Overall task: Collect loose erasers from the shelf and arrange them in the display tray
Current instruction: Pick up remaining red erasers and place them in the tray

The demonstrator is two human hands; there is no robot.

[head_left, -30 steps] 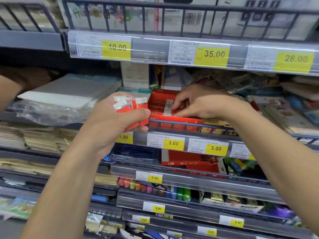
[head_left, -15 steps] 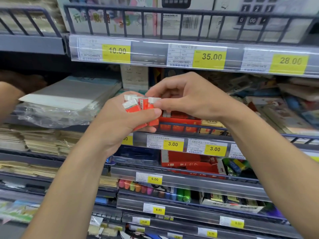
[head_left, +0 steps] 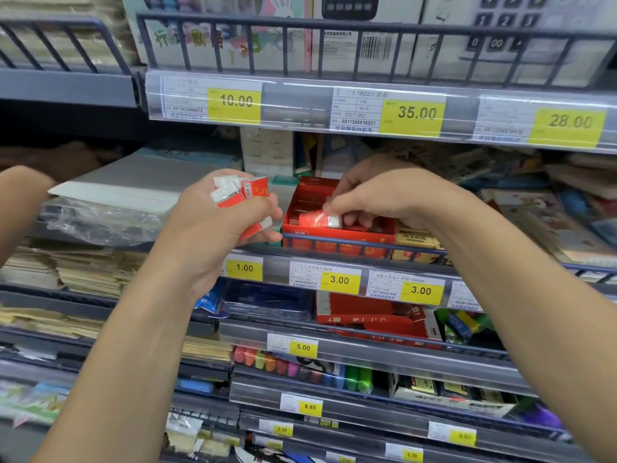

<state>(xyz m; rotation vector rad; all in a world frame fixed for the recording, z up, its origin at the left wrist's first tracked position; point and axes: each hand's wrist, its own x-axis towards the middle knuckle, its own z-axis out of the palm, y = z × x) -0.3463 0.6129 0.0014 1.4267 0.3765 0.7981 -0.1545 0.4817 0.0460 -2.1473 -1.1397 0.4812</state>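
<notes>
Holding stock for transfer: left hand (head_left: 220,225) grasps a bunch of erasers (head_left: 238,193), red sleeves with white ends, fanned upward so single pieces can presumably be drawn off.

Item in hand: right hand (head_left: 384,198) pinches one eraser (head_left: 322,219) by its end, laid flat over the tray (head_left: 337,233) at 3 o'clock from the bunch. It appears to be going in lengthwise, likely to match the rows; whether it touches the tray floor cannot be told.

Tray: red card box, open top, on the shelf (head_left: 334,259) behind a low rail (head_left: 360,243), above the 3.00 tag (head_left: 339,280).

Adjacent: paper stack (head_left: 133,188) at 9 o'clock of the bunch.

Status, judged: filling under way, bunch still to place.
</notes>
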